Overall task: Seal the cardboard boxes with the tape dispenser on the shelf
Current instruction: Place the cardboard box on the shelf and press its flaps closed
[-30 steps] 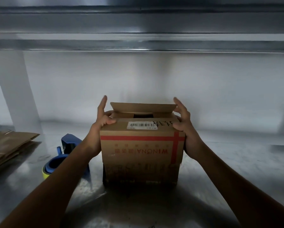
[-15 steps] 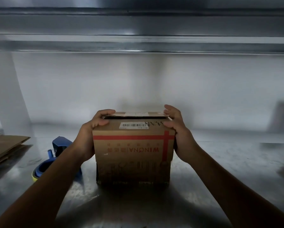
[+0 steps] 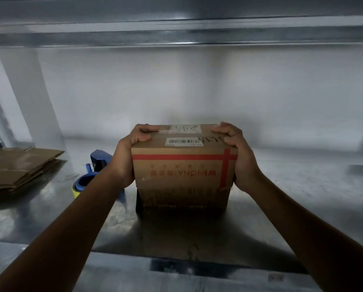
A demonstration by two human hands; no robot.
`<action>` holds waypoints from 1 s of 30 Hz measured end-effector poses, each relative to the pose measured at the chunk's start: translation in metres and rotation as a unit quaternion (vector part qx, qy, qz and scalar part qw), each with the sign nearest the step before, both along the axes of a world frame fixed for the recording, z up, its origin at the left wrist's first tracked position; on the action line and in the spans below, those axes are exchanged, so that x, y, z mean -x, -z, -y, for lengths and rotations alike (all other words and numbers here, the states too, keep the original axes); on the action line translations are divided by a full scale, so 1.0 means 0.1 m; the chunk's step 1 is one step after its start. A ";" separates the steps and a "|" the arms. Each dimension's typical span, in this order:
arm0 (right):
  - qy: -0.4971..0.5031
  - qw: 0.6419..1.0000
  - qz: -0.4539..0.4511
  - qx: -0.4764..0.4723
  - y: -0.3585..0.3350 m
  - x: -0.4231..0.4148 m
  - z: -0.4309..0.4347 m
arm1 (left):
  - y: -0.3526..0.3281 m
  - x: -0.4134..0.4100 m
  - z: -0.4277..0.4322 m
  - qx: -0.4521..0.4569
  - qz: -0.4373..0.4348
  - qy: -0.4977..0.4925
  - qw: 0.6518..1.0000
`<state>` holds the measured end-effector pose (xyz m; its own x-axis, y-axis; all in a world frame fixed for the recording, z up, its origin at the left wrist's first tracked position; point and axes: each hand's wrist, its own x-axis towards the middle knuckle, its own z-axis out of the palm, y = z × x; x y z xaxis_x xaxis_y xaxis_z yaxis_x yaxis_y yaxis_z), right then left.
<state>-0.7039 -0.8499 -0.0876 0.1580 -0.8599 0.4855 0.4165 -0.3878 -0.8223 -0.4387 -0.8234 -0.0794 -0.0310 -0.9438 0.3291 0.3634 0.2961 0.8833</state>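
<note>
at the left edge of the frame lies one stack of flattened cardboard (image 3: 22, 167), several sheets, the exact number not clear. right of it, left of centre, one blue tape dispenser (image 3: 96, 165) with a yellow-rimmed roll rests on the metal shelf (image 3: 302, 197), its lower part hidden behind the left forearm. the left hand (image 3: 130, 152) comes next, fingers curled over the top left edge of the one upright cardboard box (image 3: 184, 171) and thumb on its near face, gripping it. the box stands on the shelf at centre frame, flaps down, its long axis running left to right across the picture. at its right end the right hand (image 3: 237, 157) grips likewise, fingers curled over the top right edge.

the dispenser sits just beside the left wrist, on the side away from the box, so the left hand is much the nearer; the right would have to cross the box. no tape looks laid on the top seam yet, so sealing seems still to come.
</note>
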 end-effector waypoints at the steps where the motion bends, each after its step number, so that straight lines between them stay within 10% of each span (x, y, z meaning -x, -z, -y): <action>1: -0.010 1.000 0.007 -0.004 0.01 -0.01 -0.02 | 0.01 -0.01 -0.02 -0.004 0.000 0.001 1.000; 30: 0.005 0.997 -0.022 0.072 0.25 -0.04 0.04 | 0.15 0.07 0.03 -0.010 -0.003 -0.021 1.000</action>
<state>-0.6995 -0.8535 -0.1122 0.1733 -0.7837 0.5965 0.3760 -0.5072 -0.7755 -0.4460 -0.8259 -0.0948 0.0111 -0.9505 0.3105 0.3560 0.2939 0.8871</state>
